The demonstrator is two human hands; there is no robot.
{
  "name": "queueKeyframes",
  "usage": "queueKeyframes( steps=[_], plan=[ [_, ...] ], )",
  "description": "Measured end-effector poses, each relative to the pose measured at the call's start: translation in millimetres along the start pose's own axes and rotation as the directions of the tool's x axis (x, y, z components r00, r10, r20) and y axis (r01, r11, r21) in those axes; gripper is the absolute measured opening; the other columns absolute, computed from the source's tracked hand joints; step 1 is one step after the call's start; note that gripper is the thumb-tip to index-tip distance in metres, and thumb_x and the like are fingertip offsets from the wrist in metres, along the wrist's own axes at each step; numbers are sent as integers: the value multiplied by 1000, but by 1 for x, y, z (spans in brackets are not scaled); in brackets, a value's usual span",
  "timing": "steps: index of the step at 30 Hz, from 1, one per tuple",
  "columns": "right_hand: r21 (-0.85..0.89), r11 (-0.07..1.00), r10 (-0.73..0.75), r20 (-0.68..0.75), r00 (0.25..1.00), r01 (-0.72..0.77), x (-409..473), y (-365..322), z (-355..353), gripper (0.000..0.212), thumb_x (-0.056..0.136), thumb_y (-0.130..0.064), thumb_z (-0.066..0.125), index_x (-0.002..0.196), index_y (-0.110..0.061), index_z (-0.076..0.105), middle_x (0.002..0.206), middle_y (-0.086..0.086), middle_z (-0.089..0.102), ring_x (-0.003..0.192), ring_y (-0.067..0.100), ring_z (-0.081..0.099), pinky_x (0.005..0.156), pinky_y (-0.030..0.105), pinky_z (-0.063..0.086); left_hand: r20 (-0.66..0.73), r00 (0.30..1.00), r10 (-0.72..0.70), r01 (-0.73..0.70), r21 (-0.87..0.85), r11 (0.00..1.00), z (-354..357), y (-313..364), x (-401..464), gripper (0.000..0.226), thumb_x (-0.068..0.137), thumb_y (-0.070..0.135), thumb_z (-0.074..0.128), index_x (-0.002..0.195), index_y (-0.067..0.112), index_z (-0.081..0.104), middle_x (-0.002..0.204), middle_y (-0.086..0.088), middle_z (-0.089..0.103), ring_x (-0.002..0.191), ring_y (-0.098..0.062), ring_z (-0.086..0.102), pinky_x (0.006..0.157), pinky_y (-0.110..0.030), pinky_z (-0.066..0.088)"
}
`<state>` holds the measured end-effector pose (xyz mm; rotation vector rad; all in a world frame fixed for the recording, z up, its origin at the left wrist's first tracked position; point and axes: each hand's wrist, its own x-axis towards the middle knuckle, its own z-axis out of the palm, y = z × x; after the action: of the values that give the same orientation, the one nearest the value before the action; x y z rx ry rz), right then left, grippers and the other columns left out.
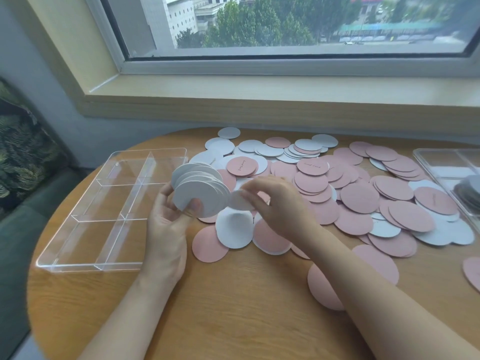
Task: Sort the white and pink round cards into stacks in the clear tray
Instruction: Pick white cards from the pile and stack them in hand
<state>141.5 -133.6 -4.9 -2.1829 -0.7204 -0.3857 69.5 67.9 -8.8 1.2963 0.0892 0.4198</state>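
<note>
Your left hand (168, 216) holds a fanned stack of white cards (198, 189) raised above the counter (233, 307), with the thumb pressed on the near face of the front card and the other fingers curled round the stack's left edge. Just to the right of that stack, touching or nearly touching its edge, your right hand (275, 203) pinches a single white card (239, 201) between thumb and fingertips, so both hands are clamped on cards. The single card is tilted and sits at the height of the stack's lower right rim.

The clear tray (78, 265) lies on the counter to the left of your left hand, its near right corner hidden behind your left wrist. Its dividers split it into compartments, and no cards show in any of them.

Under and beyond your hands the loose cards (358, 201), pink and white mixed and overlapping, spread across the right half of the counter as far as its far edge. A few pink ones lie nearer you, one partly under your right forearm. Some pink cards carry small handwriting that is too small to read.

At the far right edge a second clear tray (428, 158) holds a grey-looking stack of cards (470, 190). Beyond the counter runs a window sill (259, 87), and a patterned cushion (23, 152) sits at far left.
</note>
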Motion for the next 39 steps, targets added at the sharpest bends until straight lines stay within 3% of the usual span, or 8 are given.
queueKeyframes(
  steps=[4, 8, 14, 20, 23, 29, 33, 39],
  plan=[
    [209, 963, 191, -71, 979, -173, 3, 0, -10, 9, 96, -22, 66, 90, -23, 73, 81, -14, 71, 80, 5, 62, 71, 18, 44, 36, 999, -9, 9, -2, 1000, 4, 4, -2, 75, 67, 44, 91, 129, 17, 59, 122, -3, 71, 116, -21, 65, 97, -39, 53],
    [551, 789, 318, 11, 948, -271, 6, -7, -16, 10, 96, -18, 67, 98, -19, 76, 87, -11, 74, 77, 3, 65, 67, 22, 48, 98, 993, -67, 70, -23, 997, 7, 4, -4, 80, 65, 43, 94, 131, 14, 58, 122, -6, 71, 114, -21, 67, 88, -30, 56],
    [658, 693, 233, 183, 955, -295, 3, -20, -14, 20, 100, -11, 59, 109, -18, 76, 87, 1, 74, 76, 14, 62, 66, 38, 48, 165, 981, -98, 100, -2, 995, 9, 3, -7, 87, 60, 50, 95, 131, 15, 59, 125, -8, 71, 116, -22, 67, 90, -29, 56],
    [591, 741, 141, 327, 934, -319, 2, -24, -17, 28, 105, -19, 50, 127, -26, 66, 107, -13, 69, 92, 4, 61, 79, 19, 46, 132, 989, -71, 68, 25, 997, 8, 0, -7, 73, 69, 42, 92, 129, 18, 58, 118, -7, 73, 110, -20, 69, 88, -29, 57],
    [209, 953, 150, 305, 940, -220, 2, -14, -7, 32, 99, -33, 58, 131, -30, 58, 117, -13, 55, 106, 8, 56, 90, 29, 46, 56, 998, -11, 8, 54, 999, 6, -2, -5, 47, 80, 20, 76, 124, 20, 58, 113, 0, 75, 108, -17, 68, 88, -26, 56],
    [-223, 973, 77, 568, 820, 63, -5, -9, -12, 68, 70, -57, 79, 130, -37, 56, 130, -19, 45, 127, 9, 28, 110, 33, 26, -7, 1000, 18, -18, 12, 1000, 2, 0, 0, 53, 77, 28, 76, 125, 18, 56, 111, 4, 74, 110, -15, 66, 92, -26, 53],
    [-255, 955, 13, 541, 841, 150, -4, -10, -13, 65, 70, -59, 80, 128, -37, 61, 132, -19, 47, 131, 11, 29, 112, 35, 23, 4, 1000, 14, -14, 27, 1000, 3, -2, -1, 50, 79, 26, 76, 125, 19, 56, 113, 3, 74, 111, -15, 66, 95, -31, 51],
    [-87, 993, -39, 422, 906, 83, -4, -3, -14, 28, 84, -53, 67, 104, -35, 76, 105, -18, 63, 113, 5, 44, 105, 40, 34, 1, 1000, 6, -6, 13, 1000, 2, 0, -1, 51, 82, 23, 74, 127, 14, 53, 111, 4, 73, 109, -16, 66, 95, -33, 50]
  ],
)
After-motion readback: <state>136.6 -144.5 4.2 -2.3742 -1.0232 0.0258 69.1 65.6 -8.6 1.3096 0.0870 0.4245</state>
